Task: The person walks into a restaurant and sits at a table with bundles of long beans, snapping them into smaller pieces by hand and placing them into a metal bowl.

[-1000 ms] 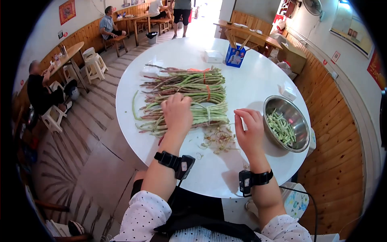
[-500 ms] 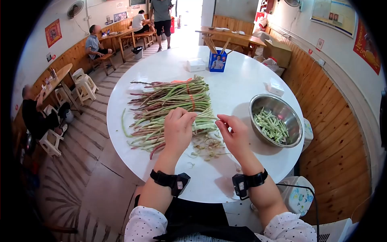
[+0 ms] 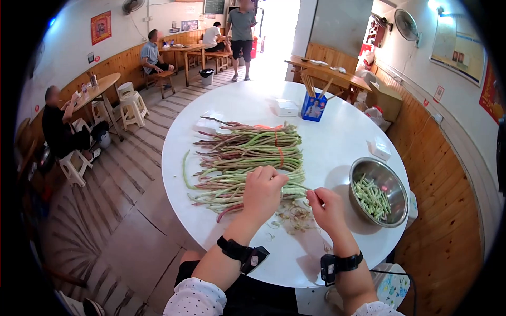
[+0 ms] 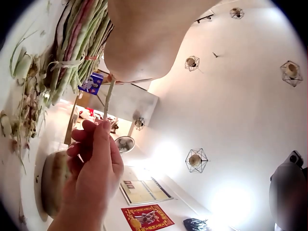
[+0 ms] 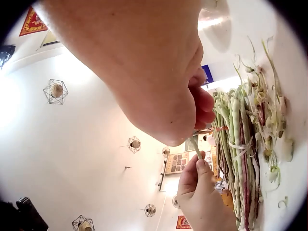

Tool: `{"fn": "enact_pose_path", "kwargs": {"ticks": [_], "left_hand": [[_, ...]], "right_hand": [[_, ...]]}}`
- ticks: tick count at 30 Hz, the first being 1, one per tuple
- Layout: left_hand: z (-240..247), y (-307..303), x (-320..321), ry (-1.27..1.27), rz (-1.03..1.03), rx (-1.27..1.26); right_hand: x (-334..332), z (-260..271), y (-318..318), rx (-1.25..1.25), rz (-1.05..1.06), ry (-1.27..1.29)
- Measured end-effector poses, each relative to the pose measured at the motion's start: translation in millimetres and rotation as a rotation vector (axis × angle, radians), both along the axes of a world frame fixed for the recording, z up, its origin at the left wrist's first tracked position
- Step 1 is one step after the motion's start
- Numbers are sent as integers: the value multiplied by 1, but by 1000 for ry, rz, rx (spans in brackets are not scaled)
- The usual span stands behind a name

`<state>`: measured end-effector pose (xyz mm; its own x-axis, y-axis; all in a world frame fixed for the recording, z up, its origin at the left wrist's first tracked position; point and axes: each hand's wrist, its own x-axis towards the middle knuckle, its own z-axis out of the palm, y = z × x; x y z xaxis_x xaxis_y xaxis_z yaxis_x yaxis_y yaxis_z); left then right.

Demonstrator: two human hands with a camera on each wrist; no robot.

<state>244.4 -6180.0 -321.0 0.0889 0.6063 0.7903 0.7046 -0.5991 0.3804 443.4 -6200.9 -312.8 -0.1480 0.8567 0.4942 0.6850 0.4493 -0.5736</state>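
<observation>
Between the two hands stretches a green bean, pinched at one end by the left hand and at the other by the right hand. In the right wrist view the same bean shows as a short pale length between the fingertips. Tied bundles of long beans lie under and beyond the left hand. Bean scraps are scattered on the table just left of the right hand. Cut bean pieces lie in a steel bowl to the right.
The round white table also holds a blue box of chopsticks, a white tissue box and another white box. Several people sit or stand beyond, with stools at the left.
Both hands have come close together, with a bean now held between them. The view has shifted over the past second. The standing person shows more fully than at first.
</observation>
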Motion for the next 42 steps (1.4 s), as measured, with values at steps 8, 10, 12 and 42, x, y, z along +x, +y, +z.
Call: {"fn": "enact_pose_path", "kwargs": {"ticks": [8,10,12,42], "left_hand": [[-4,-1,2,8,-2,3],[-3,-3,2,15,-3,-9],[-3,-2,-1,1,-4,-28],[-6,-3,18,-185,-435,-106]], "right_hand": [[-1,-6,2,-19,-35,192],[1,-10,4,-92,33,318],[-1,-2,-1,-254,139,506],[-8,14,-8,-473,206,874]]}}
